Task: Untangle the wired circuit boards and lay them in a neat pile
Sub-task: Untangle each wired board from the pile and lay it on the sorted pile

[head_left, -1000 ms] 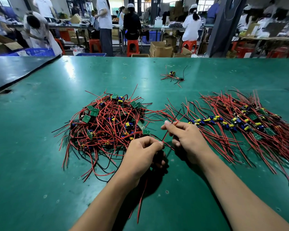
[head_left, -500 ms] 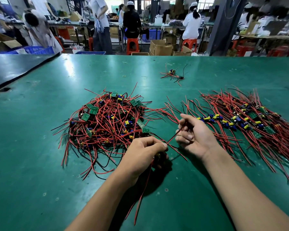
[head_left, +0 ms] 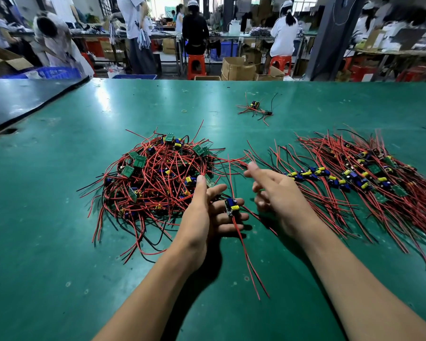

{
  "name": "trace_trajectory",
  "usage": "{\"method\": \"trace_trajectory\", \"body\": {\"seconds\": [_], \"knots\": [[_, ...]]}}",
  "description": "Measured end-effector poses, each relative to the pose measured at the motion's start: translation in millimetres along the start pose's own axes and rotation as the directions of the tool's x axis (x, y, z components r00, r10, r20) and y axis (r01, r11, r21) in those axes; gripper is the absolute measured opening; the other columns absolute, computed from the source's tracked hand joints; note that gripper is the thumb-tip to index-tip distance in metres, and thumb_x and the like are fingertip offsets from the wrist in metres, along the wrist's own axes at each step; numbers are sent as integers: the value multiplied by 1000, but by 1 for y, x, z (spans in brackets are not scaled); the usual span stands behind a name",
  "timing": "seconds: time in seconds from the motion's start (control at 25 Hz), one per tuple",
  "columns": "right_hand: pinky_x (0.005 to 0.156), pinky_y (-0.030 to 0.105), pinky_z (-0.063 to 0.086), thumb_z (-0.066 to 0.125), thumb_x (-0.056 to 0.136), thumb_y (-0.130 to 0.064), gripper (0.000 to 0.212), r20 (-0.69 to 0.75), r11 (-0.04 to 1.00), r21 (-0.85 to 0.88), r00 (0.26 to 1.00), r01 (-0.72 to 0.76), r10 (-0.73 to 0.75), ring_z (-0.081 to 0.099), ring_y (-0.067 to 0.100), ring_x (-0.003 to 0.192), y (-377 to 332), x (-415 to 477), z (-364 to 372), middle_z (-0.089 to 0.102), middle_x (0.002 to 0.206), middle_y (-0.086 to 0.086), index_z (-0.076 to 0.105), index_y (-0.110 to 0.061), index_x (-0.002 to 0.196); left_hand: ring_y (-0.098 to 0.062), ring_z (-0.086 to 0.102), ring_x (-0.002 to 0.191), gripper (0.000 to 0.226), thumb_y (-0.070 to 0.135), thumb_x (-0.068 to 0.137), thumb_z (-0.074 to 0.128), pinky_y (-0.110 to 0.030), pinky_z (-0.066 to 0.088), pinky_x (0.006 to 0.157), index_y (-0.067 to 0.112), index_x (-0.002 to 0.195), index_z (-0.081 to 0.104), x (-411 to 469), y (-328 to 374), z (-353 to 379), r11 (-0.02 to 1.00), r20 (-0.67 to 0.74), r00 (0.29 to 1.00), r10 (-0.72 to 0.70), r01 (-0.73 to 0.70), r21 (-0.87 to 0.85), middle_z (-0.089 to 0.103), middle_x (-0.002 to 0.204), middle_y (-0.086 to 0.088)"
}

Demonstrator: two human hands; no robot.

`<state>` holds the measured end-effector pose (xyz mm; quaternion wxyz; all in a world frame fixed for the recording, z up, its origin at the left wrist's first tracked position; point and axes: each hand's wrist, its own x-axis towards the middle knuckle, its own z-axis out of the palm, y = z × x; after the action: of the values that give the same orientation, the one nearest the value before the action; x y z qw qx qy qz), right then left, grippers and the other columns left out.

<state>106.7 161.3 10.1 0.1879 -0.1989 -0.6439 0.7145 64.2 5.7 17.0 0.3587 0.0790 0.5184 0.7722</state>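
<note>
Boards on red and black leads lie in three places on the green table (head_left: pixel 59 242). I see the tangled heap (head_left: pixel 158 178) left of the table's middle, with leads looping every way and green boards showing at all angles. Toward the right edge lies the sorted row (head_left: pixel 354 178), its boards side by side in a line and their leads fanned toward the far and near edges. A small cluster (head_left: pixel 255 107) of wired boards sits apart, nearer the far edge, with a rubber band (head_left: pixel 184 111) lying to its left.

The left hand (head_left: pixel 212 210) is between heap and row, just beside the heap's near right side. Its thumb is straight up and its fingers are stretched out and slightly spread. One circuit board (head_left: pixel 232 205), carrying a blue part and a yellow part, lies across those fingers, and I see no finger curled round it. Red leads trail from it toward the near edge. Another red lead and a black one run toward the far edge.

The right hand (head_left: pixel 278 193) hovers just right of the left one, apart from it. It is blurred, fingers loosely bent and forefinger reaching out, and I make out nothing in its grasp.

A dark surface (head_left: pixel 22 99) adjoins the far left corner. Beyond the far edge, people work at benches among orange stools (head_left: pixel 196 65) and cardboard boxes (head_left: pixel 239 67).
</note>
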Motion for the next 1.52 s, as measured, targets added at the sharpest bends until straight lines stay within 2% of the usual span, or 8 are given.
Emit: {"method": "trace_trajectory", "body": {"seconds": [0.16, 0.28, 0.48, 0.68, 0.84, 0.96, 1.08, 1.52], "knots": [[58, 25, 51, 85, 75, -40, 37, 194, 868, -437, 967, 236, -166, 54, 8, 60, 4, -11, 11, 59, 79, -8, 72, -29, 108, -24, 71, 81, 62, 67, 94, 23, -37, 59, 71, 31, 140, 44, -1, 1, 1, 1000, 40, 999, -7, 7, 12, 72, 111, -10], [68, 14, 47, 83, 80, -25, 32, 221, 702, -609, 929, 369, -297, 59, 6, 68, 5, -12, 11, 65, 83, -9, 72, -26, 110, -25, 69, 90, 61, 65, 94, 26, -37, 60, 73, 34, 144, 40, -2, 0, 2, 999, 66, 998, 11, -14, 52, 70, 108, -11], [69, 17, 51, 79, 83, -22, 11, -30, 780, -533, 914, 329, -406, 65, 4, 70, 3, -3, -1, 73, 81, -8, 75, -23, 92, -28, 71, 76, 42, 40, 101, 43, -44, 59, 76, 23, 139, 43, 2, -2, 1, 988, 3, 994, 106, -105, 111, 73, 103, -15], [87, 34, 51, 74, 86, -29, 18, -295, 658, -746, 835, 103, -465, 65, 23, 93, 2, 7, -32, 71, 102, 5, 73, -20, 102, -27, 68, 61, 50, 15, 100, 52, -33, 60, 58, 20, 147, 33, 5, -2, -8, 971, -82, 986, 143, -124, 204, 69, 93, -20], [95, 36, 40, 74, 86, -31, 31, -175, 448, -889, 829, 99, -531, 54, 25, 108, 6, 3, -20, 63, 113, 4, 71, -19, 114, -27, 67, 59, 47, 9, 99, 52, -34, 59, 57, 18, 142, 37, 6, -4, -9, 962, -79, 984, 158, -135, 239, 68, 90, -20], [89, 11, 40, 74, 86, -20, 24, 54, 544, -769, 882, 336, -468, 58, 12, 90, 9, -4, 2, 65, 109, 3, 73, -16, 110, -27, 66, 57, 29, 7, 99, 52, -32, 57, 52, 9, 127, 47, 8, -5, -9, 964, -97, 981, 166, -140, 224, 65, 83, -17], [101, 25, 40, 69, 90, -18, 36, 246, 528, -755, 915, 388, -321, 57, 16, 106, 16, -8, 13, 67, 121, 3, 68, -17, 125, -26, 64, 54, 15, 6, 98, 51, -31, 56, 50, 7, 113, 53, 9, -7, -10, 958, -106, 979, 173, -142, 248, 65, 73, -14], [88, 20, 45, 67, 93, -19, 25, 319, 658, -667, 932, 351, -174, 63, 11, 97, 8, -13, 13, 73, 106, 1, 73, -16, 117, -21, 57, 45, 12, 17, 101, 49, -25, 46, 38, 10, 110, 54, 11, -8, -12, 962, -123, 972, 199, -170, 215, 60, 56, -7]]}}
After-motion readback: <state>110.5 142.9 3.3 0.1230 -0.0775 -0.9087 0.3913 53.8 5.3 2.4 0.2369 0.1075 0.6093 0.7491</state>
